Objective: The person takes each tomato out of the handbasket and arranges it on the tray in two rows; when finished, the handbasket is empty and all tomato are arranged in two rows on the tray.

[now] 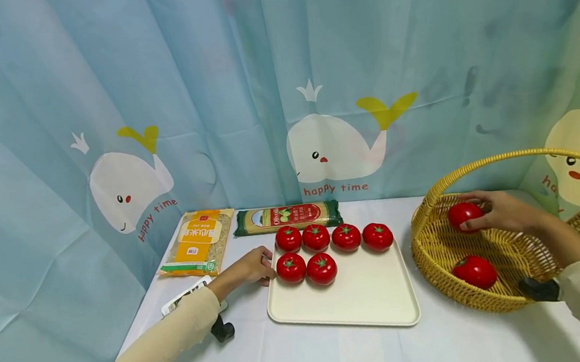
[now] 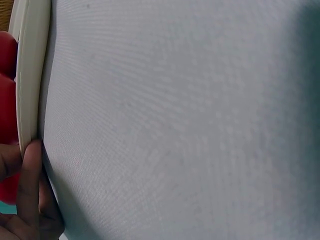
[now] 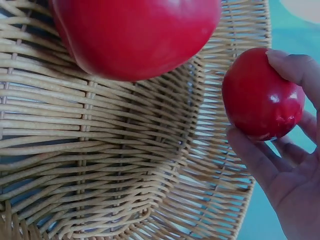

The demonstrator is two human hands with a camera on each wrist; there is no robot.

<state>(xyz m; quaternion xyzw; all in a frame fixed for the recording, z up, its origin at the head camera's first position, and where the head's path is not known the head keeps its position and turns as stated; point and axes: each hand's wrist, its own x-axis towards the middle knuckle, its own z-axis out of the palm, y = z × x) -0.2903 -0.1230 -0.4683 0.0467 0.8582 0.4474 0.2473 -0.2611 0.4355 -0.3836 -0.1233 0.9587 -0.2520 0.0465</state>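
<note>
In the head view, my right hand grips a red tomato inside the wicker basket. The right wrist view shows that tomato between thumb and fingers, near the basket's woven wall. Another tomato lies in the basket. At the left edge of the cream tray, my left hand pinches the rim between thumb and fingers. Several tomatoes with green stems stand on the tray in two rows, among them a front one.
Behind the tray lies a green-ended pack of pasta. A bag of grain is at the back left, and a white object is partly hidden under the left forearm. The basket's tall handle arches over the right hand. A whale-print curtain hangs behind.
</note>
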